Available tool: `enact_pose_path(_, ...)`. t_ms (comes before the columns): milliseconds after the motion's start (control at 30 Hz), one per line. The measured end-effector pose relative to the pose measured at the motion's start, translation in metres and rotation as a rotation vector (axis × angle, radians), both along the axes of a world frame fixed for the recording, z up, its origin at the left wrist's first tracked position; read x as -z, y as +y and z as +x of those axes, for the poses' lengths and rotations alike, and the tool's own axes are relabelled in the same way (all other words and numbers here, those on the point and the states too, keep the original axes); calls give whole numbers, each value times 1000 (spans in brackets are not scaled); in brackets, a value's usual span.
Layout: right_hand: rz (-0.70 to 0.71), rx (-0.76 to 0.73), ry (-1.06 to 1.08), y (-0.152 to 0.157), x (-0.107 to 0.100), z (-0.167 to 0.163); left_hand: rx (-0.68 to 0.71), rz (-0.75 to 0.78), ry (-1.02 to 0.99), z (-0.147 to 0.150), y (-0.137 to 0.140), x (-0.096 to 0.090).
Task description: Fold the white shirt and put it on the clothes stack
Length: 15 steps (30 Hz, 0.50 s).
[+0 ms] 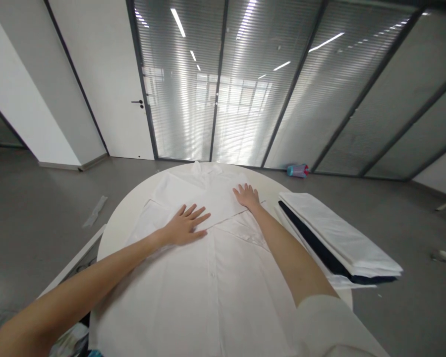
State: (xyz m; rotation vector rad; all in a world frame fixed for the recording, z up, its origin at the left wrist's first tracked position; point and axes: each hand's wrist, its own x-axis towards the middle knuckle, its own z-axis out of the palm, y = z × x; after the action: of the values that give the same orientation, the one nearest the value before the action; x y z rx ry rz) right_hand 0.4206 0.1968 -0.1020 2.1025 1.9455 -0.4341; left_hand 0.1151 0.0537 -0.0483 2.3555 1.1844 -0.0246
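Note:
A white button-up shirt (186,292) lies spread over a round table (113,233), its collar at the far edge and its lower part toward me. Both sleeves appear folded across the upper chest. My left hand (186,225) rests flat on the shirt left of the button line, fingers spread. Farther away, my right hand (247,196) presses flat on the folded cloth at the upper right, its fingers slightly apart. Neither hand grips anything. The shirt's near hem runs out of the picture.
To the right, a stack of folded garments (338,233), white with dark layers, overhangs the table's edge. A plastic strip (95,212) lies on the floor at left. Near the glass wall (252,89) sits a striped blue-and-red object (297,171). A door (111,84) stands at back left.

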Motion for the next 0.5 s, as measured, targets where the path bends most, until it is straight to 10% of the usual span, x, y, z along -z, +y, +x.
enact_pose_path(333, 6, -11, -18, -18, -14, -3, 43, 11, -48, -5, -12, -11)
enact_pose_path(500, 80, -87, -18, 17, -25, -20, -13, -18, -187, -16, 62, -14)
